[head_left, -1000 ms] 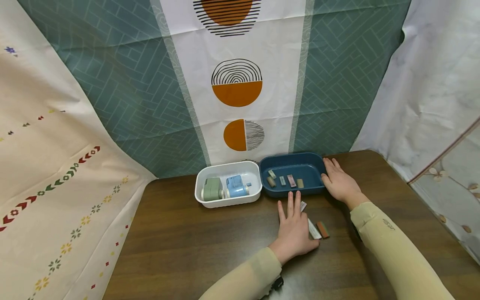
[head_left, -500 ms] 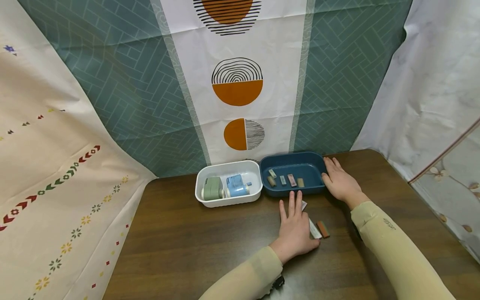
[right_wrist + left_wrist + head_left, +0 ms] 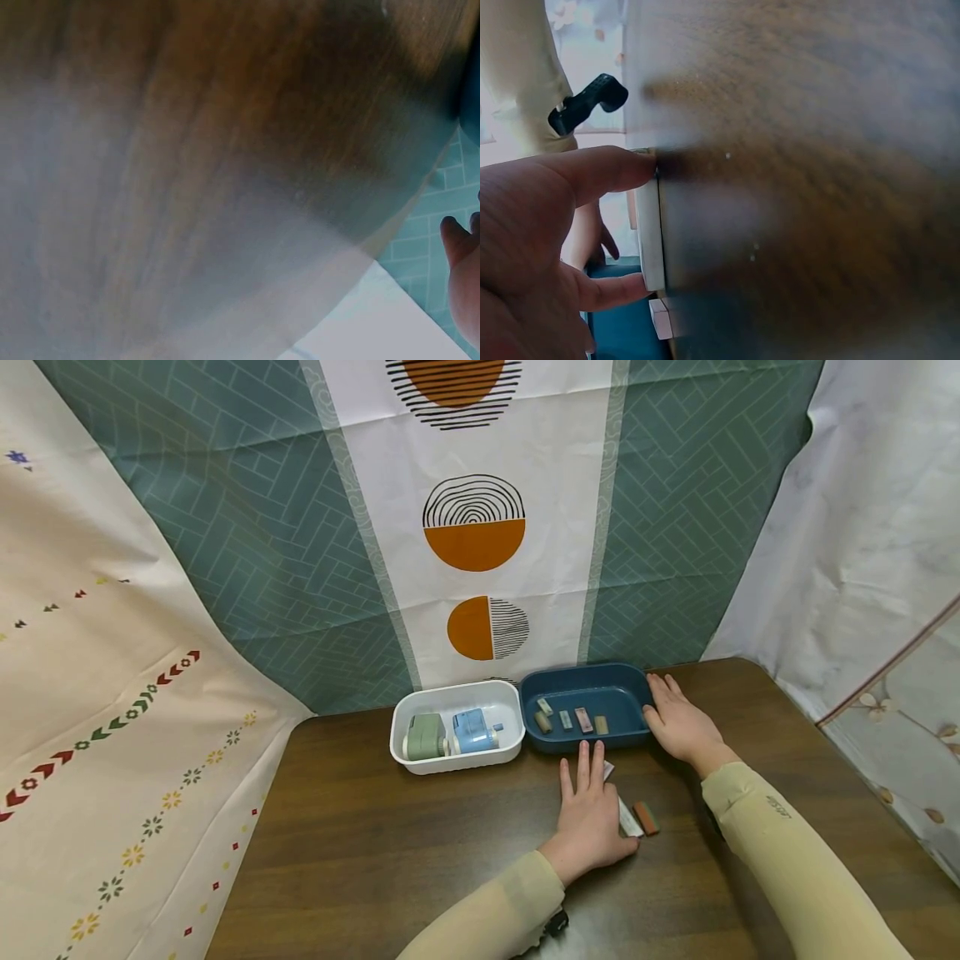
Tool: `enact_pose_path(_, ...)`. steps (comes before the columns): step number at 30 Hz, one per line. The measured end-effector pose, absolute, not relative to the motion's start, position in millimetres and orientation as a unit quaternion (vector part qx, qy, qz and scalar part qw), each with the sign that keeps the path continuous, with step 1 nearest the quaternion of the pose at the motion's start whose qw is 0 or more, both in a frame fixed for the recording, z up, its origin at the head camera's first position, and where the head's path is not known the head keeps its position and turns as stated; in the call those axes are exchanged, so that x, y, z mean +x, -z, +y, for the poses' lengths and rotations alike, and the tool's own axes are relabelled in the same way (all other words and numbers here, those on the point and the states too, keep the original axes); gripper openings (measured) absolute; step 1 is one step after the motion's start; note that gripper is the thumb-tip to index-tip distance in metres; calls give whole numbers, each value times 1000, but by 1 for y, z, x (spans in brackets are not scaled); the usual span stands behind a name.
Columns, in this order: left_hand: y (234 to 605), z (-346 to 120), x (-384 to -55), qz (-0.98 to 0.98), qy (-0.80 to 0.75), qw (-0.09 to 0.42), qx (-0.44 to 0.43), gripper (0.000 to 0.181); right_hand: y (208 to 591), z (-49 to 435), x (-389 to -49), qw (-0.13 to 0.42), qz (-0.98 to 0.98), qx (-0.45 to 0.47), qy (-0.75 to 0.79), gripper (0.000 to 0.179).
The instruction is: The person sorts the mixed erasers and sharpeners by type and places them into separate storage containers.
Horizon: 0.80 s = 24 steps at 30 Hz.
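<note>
My left hand (image 3: 588, 827) is low over the table, its thumb and a finger at the two ends of a long white eraser (image 3: 651, 232), pinching it lengthwise; its other fingers stretch toward the blue tray (image 3: 551, 747). A small pale eraser (image 3: 607, 772) lies just beyond, partly hidden by the fingers. Beside the white one is an orange-and-green eraser (image 3: 646, 818). My right hand (image 3: 684, 727) rests with straight fingers against the blue tray's right end. Inside that tray are several small erasers, including a pink one (image 3: 583, 721).
A white tray (image 3: 405, 759) adjoins the blue one on the left. It holds a green block-shaped device (image 3: 425, 737) and a blue one (image 3: 472, 732), both with knobs, resembling pencil sharpeners. Patterned cloth (image 3: 480, 635) hangs behind the wooden table (image 3: 390, 852).
</note>
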<state>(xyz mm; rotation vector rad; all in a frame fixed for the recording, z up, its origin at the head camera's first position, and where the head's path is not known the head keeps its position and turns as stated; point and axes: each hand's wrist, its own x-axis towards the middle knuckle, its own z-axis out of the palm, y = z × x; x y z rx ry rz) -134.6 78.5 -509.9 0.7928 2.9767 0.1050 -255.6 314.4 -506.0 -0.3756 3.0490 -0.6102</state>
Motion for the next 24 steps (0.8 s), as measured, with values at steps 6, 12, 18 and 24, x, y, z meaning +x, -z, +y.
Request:
enact_pose_path(6,505,75,-135,964,-47,27,262,76,504,314,-256,0,973,-121,197,69)
enact_pose_path(12,502,73,-136,962,-58,29,264,72,503,314,-256,1,973,-120,196,68)
enact_pose_path(18,499,70,-137,961,-72,25,265,74,503,314,-256,2,972,-121,200,68)
enact_pose_path(24,497,67,-138,958,-105,6,266,80,505,314,-255,6,972,-122,199,68)
